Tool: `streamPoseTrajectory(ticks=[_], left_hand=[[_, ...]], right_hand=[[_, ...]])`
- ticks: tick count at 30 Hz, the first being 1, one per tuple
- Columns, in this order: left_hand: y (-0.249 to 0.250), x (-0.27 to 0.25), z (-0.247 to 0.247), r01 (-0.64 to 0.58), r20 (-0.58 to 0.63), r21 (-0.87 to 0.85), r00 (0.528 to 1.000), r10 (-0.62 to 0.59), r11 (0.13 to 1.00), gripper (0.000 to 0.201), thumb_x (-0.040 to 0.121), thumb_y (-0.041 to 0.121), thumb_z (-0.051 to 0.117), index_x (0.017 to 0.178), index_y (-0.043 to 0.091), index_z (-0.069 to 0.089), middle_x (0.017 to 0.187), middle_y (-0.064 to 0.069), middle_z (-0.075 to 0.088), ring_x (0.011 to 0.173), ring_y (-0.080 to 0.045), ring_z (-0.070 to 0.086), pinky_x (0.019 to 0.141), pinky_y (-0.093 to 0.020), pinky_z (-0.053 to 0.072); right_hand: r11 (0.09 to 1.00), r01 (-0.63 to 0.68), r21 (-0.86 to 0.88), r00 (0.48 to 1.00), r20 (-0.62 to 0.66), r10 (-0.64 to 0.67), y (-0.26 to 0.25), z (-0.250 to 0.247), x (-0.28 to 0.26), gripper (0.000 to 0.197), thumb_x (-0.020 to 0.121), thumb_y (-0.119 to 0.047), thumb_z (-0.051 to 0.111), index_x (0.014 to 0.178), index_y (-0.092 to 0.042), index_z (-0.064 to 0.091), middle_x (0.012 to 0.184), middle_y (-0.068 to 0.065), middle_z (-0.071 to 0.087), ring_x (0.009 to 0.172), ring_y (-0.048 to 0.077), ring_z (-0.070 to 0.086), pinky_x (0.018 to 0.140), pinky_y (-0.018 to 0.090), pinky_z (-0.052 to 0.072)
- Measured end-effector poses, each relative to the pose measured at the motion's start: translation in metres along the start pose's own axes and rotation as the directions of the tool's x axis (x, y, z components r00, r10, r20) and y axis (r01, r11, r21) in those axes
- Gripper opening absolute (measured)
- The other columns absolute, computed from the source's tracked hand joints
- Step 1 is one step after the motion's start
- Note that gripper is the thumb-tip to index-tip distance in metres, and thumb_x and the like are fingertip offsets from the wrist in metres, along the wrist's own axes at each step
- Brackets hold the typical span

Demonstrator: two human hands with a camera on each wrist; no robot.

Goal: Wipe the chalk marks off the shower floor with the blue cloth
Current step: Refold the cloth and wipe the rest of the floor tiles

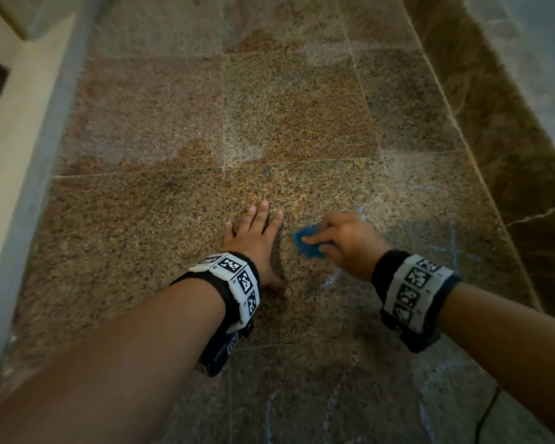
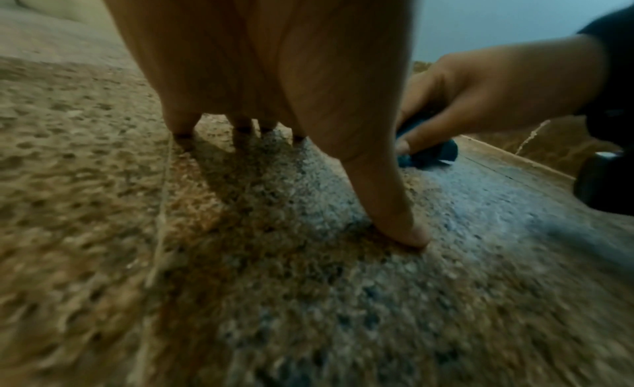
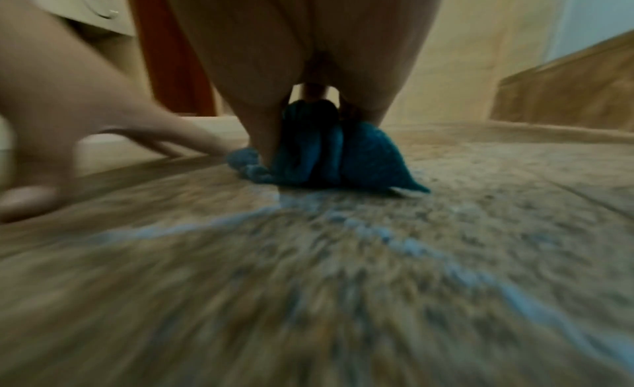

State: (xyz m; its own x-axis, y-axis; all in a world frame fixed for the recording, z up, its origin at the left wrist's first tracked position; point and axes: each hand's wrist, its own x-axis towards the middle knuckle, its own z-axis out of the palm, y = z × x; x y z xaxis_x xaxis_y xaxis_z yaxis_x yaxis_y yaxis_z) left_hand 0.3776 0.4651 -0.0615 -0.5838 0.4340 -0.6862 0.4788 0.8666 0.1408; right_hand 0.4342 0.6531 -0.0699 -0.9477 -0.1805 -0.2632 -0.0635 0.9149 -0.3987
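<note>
Low in the frame, the blue cloth (image 1: 308,243) is gripped by the right hand (image 1: 345,243) beside chalk marks (image 1: 329,280), while the left hand (image 1: 253,241) is pressed flat, fingers spread, on the shower floor (image 1: 173,219).

Dim, warm lighting; pale glare patches on the shower floor (image 1: 269,107) at upper centre. Both wrist views are motion-blurred and noisy. Head view bows toward its edges.

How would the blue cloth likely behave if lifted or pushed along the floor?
The small blue terry cloth bunches in folds under the right hand, so it is probably floppy and light. Its nubby pile should drag, not slide, on the speckled granite floor.
</note>
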Motion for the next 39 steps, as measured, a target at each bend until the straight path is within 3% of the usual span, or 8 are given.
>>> streamPoseTrajectory(ticks=[5, 11, 17, 23, 26, 28, 35, 39], left_hand=[[0.001, 0.000, 0.000, 0.001, -0.001, 0.000, 1.000, -0.001, 1.000, 0.141, 0.060, 0.069, 0.076, 0.148, 0.029, -0.027, 0.153, 0.001, -0.037, 0.144, -0.023, -0.027, 0.118, -0.053, -0.007], [0.000, 0.001, 0.001, 0.002, -0.011, 0.000, 1.000, -0.002, 1.000, 0.142, 0.059, 0.069, 0.077, 0.148, 0.028, -0.025, 0.154, 0.000, -0.036, 0.144, -0.023, -0.026, 0.116, -0.053, -0.007], [-0.001, 0.002, 0.002, 0.002, -0.026, 0.001, 1.000, -0.002, 1.000, 0.143, 0.058, 0.070, 0.077, 0.148, 0.029, -0.025, 0.154, 0.002, -0.036, 0.144, -0.021, -0.026, 0.117, -0.052, -0.006], [0.000, 0.001, 0.002, 0.012, -0.016, 0.008, 1.000, -0.012, 1.000, 0.142, 0.058, 0.069, 0.077, 0.148, 0.029, -0.025, 0.154, 0.001, -0.036, 0.144, -0.022, -0.026, 0.118, -0.053, -0.005], [0.001, 0.001, 0.001, 0.011, -0.008, -0.004, 1.000, -0.012, 1.000, 0.142, 0.059, 0.068, 0.077, 0.148, 0.029, -0.025, 0.154, 0.002, -0.036, 0.144, -0.022, -0.026, 0.118, -0.053, -0.005], [0.001, 0.001, 0.001, 0.010, -0.006, -0.007, 1.000, -0.010, 1.000, 0.142, 0.058, 0.069, 0.078, 0.148, 0.029, -0.026, 0.153, 0.002, -0.037, 0.144, -0.022, -0.026, 0.118, -0.053, -0.006], [-0.003, -0.001, -0.002, -0.020, 0.019, 0.034, 1.000, 0.020, 0.999, 0.148, 0.055, 0.068, 0.080, 0.147, 0.028, -0.028, 0.153, 0.000, -0.038, 0.144, -0.022, -0.028, 0.118, -0.053, -0.004], [-0.003, -0.003, -0.003, -0.018, 0.028, 0.033, 0.999, 0.017, 0.999, 0.148, 0.054, 0.067, 0.081, 0.147, 0.029, -0.027, 0.152, 0.001, -0.038, 0.144, -0.022, -0.028, 0.119, -0.053, -0.004]], right_hand=[[0.967, -0.256, -0.003, 0.954, -0.163, 0.252, 0.004, -0.001, 0.014, 0.035, 0.094, -0.015, 0.050, 0.127, -0.023, 0.058, 0.120, 0.007, 0.049, 0.109, 0.029, 0.047, 0.092, 0.029, 0.035], [0.988, 0.154, -0.007, 0.988, 0.017, -0.154, -0.019, 0.005, -0.015, 0.036, 0.078, -0.004, 0.067, 0.110, -0.018, 0.070, 0.107, 0.014, 0.059, 0.095, 0.037, 0.055, 0.084, 0.042, 0.046], [0.962, -0.270, 0.039, 0.930, -0.249, 0.271, 0.028, -0.007, 0.000, 0.032, 0.088, -0.009, 0.057, 0.119, -0.016, 0.065, 0.112, 0.014, 0.054, 0.102, 0.036, 0.050, 0.086, 0.031, 0.035], [0.984, 0.168, 0.055, 0.985, -0.058, -0.164, 0.002, 0.008, -0.025, 0.036, 0.069, 0.003, 0.073, 0.099, -0.016, 0.074, 0.088, 0.014, 0.060, 0.075, 0.034, 0.059, 0.069, 0.040, 0.050], [0.994, -0.108, 0.036, 0.981, -0.159, 0.112, 0.031, -0.002, -0.007, 0.032, 0.088, -0.010, 0.060, 0.118, -0.018, 0.066, 0.111, 0.011, 0.055, 0.101, 0.030, 0.053, 0.088, 0.027, 0.036], [0.973, -0.215, 0.085, 0.931, -0.284, 0.230, 0.032, 0.004, -0.007, 0.029, 0.090, -0.014, 0.057, 0.118, -0.012, 0.066, 0.111, 0.012, 0.053, 0.102, 0.032, 0.052, 0.080, 0.021, 0.031], [0.979, 0.197, 0.051, 0.978, 0.058, -0.200, -0.006, 0.018, -0.036, 0.029, 0.081, -0.005, 0.066, 0.107, -0.016, 0.071, 0.097, 0.014, 0.060, 0.083, 0.032, 0.058, 0.073, 0.035, 0.048], [0.994, -0.004, 0.111, 0.964, -0.264, 0.033, 0.024, 0.011, -0.020, 0.026, 0.070, 0.003, 0.071, 0.094, -0.007, 0.075, 0.081, 0.016, 0.058, 0.068, 0.035, 0.058, 0.066, 0.036, 0.049]])
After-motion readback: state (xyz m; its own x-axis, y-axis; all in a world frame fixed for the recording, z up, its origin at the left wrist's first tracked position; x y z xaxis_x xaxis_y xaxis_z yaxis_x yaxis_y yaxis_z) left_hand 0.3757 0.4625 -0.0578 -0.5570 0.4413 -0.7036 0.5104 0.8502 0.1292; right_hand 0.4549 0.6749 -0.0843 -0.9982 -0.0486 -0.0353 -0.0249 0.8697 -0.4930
